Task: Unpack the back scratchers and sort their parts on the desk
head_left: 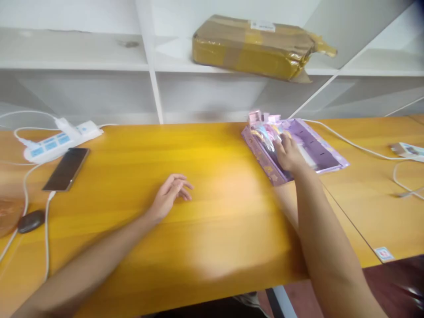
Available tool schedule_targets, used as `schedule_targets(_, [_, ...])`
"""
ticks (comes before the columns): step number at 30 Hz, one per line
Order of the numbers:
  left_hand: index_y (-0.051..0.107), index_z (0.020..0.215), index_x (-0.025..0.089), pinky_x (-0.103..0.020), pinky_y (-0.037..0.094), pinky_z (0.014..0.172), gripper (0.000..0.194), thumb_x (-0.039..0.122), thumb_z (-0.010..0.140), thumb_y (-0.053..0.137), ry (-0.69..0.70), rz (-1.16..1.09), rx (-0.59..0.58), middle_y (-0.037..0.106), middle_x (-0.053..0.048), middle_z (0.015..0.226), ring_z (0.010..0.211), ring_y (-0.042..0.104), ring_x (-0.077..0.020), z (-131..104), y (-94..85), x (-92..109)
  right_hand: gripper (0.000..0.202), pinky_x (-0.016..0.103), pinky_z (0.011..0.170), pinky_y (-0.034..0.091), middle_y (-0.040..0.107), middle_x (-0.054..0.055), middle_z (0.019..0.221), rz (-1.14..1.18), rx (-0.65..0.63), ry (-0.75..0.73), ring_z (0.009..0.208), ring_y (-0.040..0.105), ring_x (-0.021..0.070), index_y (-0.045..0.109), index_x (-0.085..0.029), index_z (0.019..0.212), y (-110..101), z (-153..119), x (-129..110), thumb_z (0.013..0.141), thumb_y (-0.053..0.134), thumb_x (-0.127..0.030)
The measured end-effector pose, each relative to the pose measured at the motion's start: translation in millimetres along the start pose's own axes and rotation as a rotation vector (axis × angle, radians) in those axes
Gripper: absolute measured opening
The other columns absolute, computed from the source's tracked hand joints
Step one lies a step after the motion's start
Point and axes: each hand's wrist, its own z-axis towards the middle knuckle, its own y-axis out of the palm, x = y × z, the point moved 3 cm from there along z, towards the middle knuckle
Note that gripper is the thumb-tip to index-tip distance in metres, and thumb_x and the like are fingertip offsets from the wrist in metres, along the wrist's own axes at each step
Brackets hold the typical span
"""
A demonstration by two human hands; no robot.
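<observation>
Right forearm (327, 238) nearest, stretched over the table (212, 247); right hand (289, 153) placed in the purple box (264, 162), at small packets (266, 134); whether any is gripped cannot be told. Left hand (167, 194) loosely curled, nothing held. Packets are best pinched singly, with light fingers. Counted: one purple box, one phone (67, 169), one mouse (31, 221), one wrapped parcel (248, 48); packets too blurred to be counted.

Right hand (287, 152) reaching well forward, fingers dipping down ahead of the palm, forearm stretched out behind; left hand (172, 191) hovers nearer, empty, fingers loosely curled, its forearm slanting away behind.
</observation>
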Motion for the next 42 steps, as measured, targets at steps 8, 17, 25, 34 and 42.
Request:
schedule_targets(8, [0.062,0.112,0.02,-0.031,0.052,0.07,0.024,0.043,0.105,0.063,-0.017,0.127,-0.032,0.075,-0.004,0.094,0.07,0.071,-0.0154,-5,9.4,0,0.058,0.05,0.125,0.034,0.051,0.033,0.161,0.057,0.203,0.06,0.152,0.045,0.0367,0.053,-0.005,0.155,-11,-7,-10,0.108,0.045,-0.038])
schedule_targets(17, [0.066,0.119,0.015,-0.052,0.041,0.12,0.03,0.024,0.091,0.066,0.174,1.407,0.604,0.065,-0.017,0.136,0.133,0.057,-0.0353,17,-139.1,127,0.016,0.041,0.08,0.055,0.074,0.009,0.089,0.44,0.088,-0.796,0.085,0.069,0.0275,0.07,-0.023,0.096,39,-87,-166,0.097,0.055,-0.015])
schedule_targets(25, [0.027,0.159,-0.006,-0.069,0.029,0.123,0.1,0.056,0.095,0.072,-0.483,1.613,0.795,0.015,-0.035,0.171,0.155,0.027,-0.0549,-58,-280.4,147,0.021,0.038,0.082,0.058,0.078,0.008,0.097,0.719,-0.229,-0.762,0.087,0.074,0.0236,0.073,-0.023,0.103,50,-89,-174,0.103,0.054,-0.015])
schedule_targets(34, [0.033,0.159,0.006,-0.057,0.041,0.117,0.09,0.047,0.092,0.076,-0.299,1.625,0.842,0.032,-0.022,0.162,0.14,0.048,-0.0425,-45,-275.5,139,0.022,0.039,0.078,0.058,0.074,0.007,0.095,0.719,-0.245,-0.751,0.083,0.072,0.023,0.072,-0.024,0.105,49,-88,-176,0.105,0.051,-0.018])
schedule_targets(42, [0.022,0.159,0.002,-0.055,0.029,0.125,0.079,0.036,0.1,0.063,-0.19,1.669,0.795,0.034,-0.021,0.159,0.147,0.036,-0.0419,-39,-258.6,132,0.022,0.041,0.083,0.06,0.073,0.009,0.105,0.738,-0.226,-0.769,0.09,0.072,0.0242,0.07,-0.026,0.111,50,-90,-174,0.107,0.05,-0.017])
